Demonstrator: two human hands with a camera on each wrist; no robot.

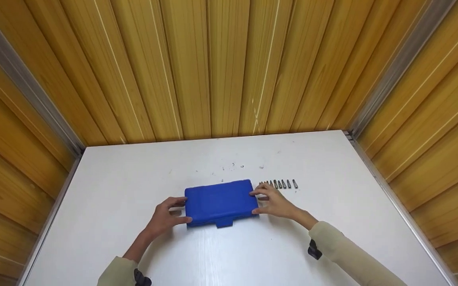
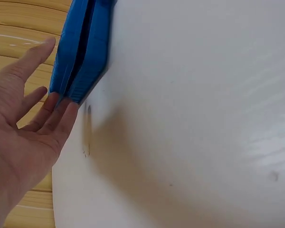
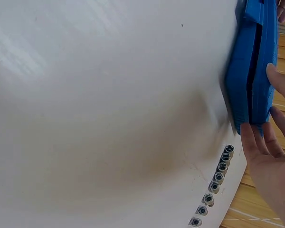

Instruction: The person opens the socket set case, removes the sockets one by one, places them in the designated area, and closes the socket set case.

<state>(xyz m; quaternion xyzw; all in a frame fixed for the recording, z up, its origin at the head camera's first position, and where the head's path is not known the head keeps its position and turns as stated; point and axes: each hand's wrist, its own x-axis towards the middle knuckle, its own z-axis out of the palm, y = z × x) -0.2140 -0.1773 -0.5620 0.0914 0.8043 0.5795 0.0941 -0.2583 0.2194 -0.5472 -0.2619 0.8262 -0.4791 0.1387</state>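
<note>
A blue plastic case (image 1: 219,202) with a front latch tab lies on the white table, its lid down. A dark seam runs between its two halves in both wrist views. At the case's left end, my left hand (image 1: 164,216) holds it, thumb at the near corner and fingers along the side. My right hand (image 1: 276,201) holds the right end the same way, thumb near the front corner. Beside the right hand, several small metal bits (image 1: 284,184) form a row; the right wrist view shows the round ends of these bits (image 3: 214,186).
The white table (image 1: 105,190) fills the space below wood-patterned panels (image 1: 225,71) at the back and sides. Small dark specks (image 1: 242,166) lie behind the case. Metal frame posts (image 1: 404,55) stand at the corners.
</note>
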